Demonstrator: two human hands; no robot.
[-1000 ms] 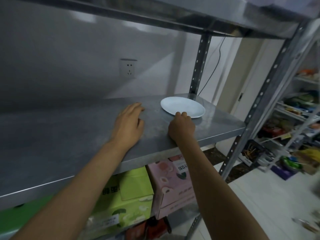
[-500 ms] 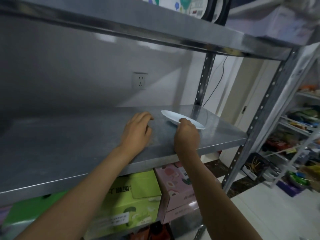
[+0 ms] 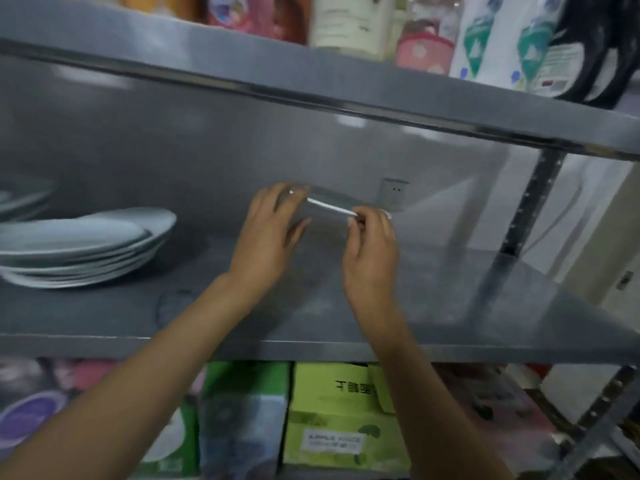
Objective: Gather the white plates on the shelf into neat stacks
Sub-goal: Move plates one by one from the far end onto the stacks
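A small white plate (image 3: 327,205) hangs edge-on above the grey metal shelf (image 3: 346,306), tilted down to the right. My right hand (image 3: 372,251) pinches its right rim. My left hand (image 3: 268,237) is at its left rim, fingers curled around the edge. A stack of several white plates (image 3: 83,244) rests on the shelf at the left, a hand's width or more from my left hand. More plates (image 3: 20,199) show blurred at the far left edge.
The upper shelf (image 3: 346,88) hangs close above, loaded with bags and packets. A perforated upright post (image 3: 530,209) stands at the right back corner. A wall socket (image 3: 393,194) sits behind the plate. Green and pink boxes (image 3: 332,414) fill the level below.
The plate has left the shelf surface and moved left, held up by both hands. My left hand went from flat on the shelf to the plate's rim. The view swung left, revealing the stack.
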